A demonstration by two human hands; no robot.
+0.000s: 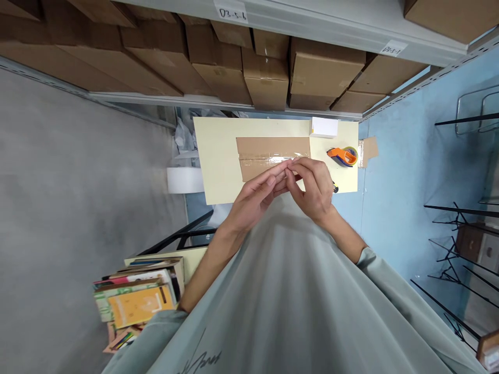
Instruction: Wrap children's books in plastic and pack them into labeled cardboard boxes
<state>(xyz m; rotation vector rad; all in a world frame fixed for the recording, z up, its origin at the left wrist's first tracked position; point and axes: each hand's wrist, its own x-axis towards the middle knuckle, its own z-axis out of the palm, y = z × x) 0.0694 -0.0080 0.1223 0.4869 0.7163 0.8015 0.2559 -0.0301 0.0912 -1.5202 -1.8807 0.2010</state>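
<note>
A flat cardboard box [268, 148] with clear tape along its seam lies on a pale yellow table [218, 156]. Both my hands meet just over its near edge. My left hand [255, 200] has its fingers stretched toward the right hand, fingertips pinched together. My right hand [314, 189] curls its fingers in a pinch against the left fingertips. Something small and clear, perhaps tape, sits between them; I cannot make it out. An orange tape dispenser [343, 156] rests on the table to the right of the box, apart from both hands.
A small white box [324, 127] stands at the table's far right. A cardboard scrap [368, 150] hangs off the right edge. Shelves of brown cartons [265, 72] run behind. A white roll [185, 179] lies left of the table. Stacked books [136, 301] sit at lower left; black wire racks [456, 249] on the right.
</note>
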